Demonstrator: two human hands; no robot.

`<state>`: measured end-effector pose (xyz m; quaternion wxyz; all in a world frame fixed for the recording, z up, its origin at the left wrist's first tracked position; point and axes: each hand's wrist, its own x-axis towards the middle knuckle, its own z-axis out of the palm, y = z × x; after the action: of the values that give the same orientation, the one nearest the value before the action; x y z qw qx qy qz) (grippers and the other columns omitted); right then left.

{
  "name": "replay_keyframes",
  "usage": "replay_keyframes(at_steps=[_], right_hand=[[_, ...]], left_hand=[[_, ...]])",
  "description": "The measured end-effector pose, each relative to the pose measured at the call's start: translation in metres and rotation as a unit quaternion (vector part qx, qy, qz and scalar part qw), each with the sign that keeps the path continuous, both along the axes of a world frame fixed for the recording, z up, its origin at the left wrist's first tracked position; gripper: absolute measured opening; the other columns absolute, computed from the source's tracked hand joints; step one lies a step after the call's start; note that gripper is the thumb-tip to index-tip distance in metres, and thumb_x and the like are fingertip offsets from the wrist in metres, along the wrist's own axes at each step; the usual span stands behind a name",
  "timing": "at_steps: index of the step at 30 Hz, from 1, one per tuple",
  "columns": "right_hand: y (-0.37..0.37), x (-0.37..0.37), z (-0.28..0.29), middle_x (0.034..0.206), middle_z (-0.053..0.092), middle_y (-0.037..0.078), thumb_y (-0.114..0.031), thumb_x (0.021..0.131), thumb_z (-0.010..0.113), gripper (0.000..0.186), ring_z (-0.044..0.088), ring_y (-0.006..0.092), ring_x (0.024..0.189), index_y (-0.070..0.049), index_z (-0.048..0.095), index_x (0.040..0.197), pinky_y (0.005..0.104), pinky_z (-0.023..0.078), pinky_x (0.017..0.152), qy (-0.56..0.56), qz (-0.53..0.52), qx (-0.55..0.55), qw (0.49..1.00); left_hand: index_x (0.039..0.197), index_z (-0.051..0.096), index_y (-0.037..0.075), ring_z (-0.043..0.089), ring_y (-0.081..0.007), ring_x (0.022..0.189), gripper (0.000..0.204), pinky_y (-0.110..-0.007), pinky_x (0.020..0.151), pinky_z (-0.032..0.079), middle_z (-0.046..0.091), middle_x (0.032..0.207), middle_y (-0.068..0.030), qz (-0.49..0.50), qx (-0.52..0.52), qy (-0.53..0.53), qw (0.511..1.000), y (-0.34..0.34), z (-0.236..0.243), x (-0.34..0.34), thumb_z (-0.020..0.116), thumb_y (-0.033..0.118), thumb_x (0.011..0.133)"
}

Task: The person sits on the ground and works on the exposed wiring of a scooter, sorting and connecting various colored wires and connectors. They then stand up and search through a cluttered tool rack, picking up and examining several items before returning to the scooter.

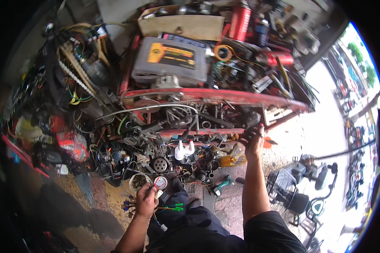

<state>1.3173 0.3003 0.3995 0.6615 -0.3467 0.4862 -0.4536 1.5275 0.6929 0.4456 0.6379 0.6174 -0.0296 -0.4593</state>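
Observation:
My left hand [146, 200] is closed around a wiring harness low in the view, in front of my legs. Red wires stick up past its fingertips, and a white connector [158, 194] shows beside the fingers. Green connectors [176, 207] hang out to the right, several dark blue ones [126, 205] to the left, and another white plug [163, 227] dangles below. My right arm is stretched forward. At the right end of the red shelf's lower tier, my right hand [253, 142] has its thumb apart from its fingers; the fingertips blend into the dark parts there.
A red metal shelf [223, 96] crosses ahead, carrying a grey plastic case [169, 61], a red spray can [240, 22] and loose parts. Underneath stand a white bottle [183, 152] and heaps of cables. An electric scooter [297, 198] is parked at the right. Chains and hoses [78, 78] hang at the left.

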Motion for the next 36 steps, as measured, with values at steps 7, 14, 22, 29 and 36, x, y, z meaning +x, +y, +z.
replay_keyframes(at_steps=[7,14,22,29,36], right_hand=[[0.126,-0.126,0.001,0.086,0.067,0.014,-0.068,0.092,0.045,0.068,0.069,0.0288,0.072,-0.004,0.059,0.110,0.0409,0.058,0.064,-0.195,0.081,0.047,0.976],[0.225,-0.212,0.054,0.096,0.070,0.012,-0.065,0.092,0.047,0.071,0.071,0.0284,0.083,0.001,0.058,0.119,0.0439,0.060,0.074,-0.368,0.033,-0.022,0.929],[0.319,-0.212,0.059,0.116,0.064,0.012,-0.062,0.086,0.061,0.071,0.066,0.0289,0.100,-0.004,0.054,0.128,0.0448,0.056,0.089,-0.395,-0.018,-0.121,0.911],[0.390,-0.204,0.074,0.118,0.064,0.013,-0.062,0.080,0.069,0.077,0.065,0.0288,0.103,-0.006,0.051,0.130,0.0444,0.052,0.093,-0.340,-0.136,-0.181,0.913],[0.452,-0.213,0.101,0.117,0.064,0.014,-0.065,0.079,0.067,0.082,0.062,0.0311,0.110,-0.003,0.049,0.130,0.0497,0.049,0.095,-0.312,-0.253,-0.233,0.886]], left_hand=[[0.089,0.055,0.006,0.038,-0.0063,0.042,0.012,-0.022,0.036,0.028,0.055,0.071,-0.0008,-0.129,-0.028,-0.035,0.991,-0.019,0.026,-0.065,0.047,0.011,0.096],[0.092,0.058,0.006,0.042,-0.0075,0.042,0.013,-0.022,0.036,0.030,0.064,0.080,-0.0066,-0.299,-0.109,-0.013,0.948,-0.047,0.040,-0.133,0.048,0.011,0.097],[0.128,0.050,0.006,0.047,-0.0086,0.047,0.034,-0.020,0.036,0.032,0.063,0.085,-0.0083,-0.511,-0.107,0.098,0.847,-0.081,0.055,-0.172,0.042,0.008,0.095],[0.128,0.045,0.010,0.040,-0.0079,0.039,0.032,-0.020,0.035,0.031,0.063,0.084,-0.0077,-0.612,-0.097,0.142,0.772,-0.074,0.046,-0.195,0.046,0.009,0.096],[0.129,0.046,0.001,0.045,-0.0045,0.047,0.032,-0.018,0.038,0.032,0.063,0.093,-0.0082,-0.705,-0.105,0.163,0.682,-0.065,0.064,-0.230,0.047,0.008,0.097]])
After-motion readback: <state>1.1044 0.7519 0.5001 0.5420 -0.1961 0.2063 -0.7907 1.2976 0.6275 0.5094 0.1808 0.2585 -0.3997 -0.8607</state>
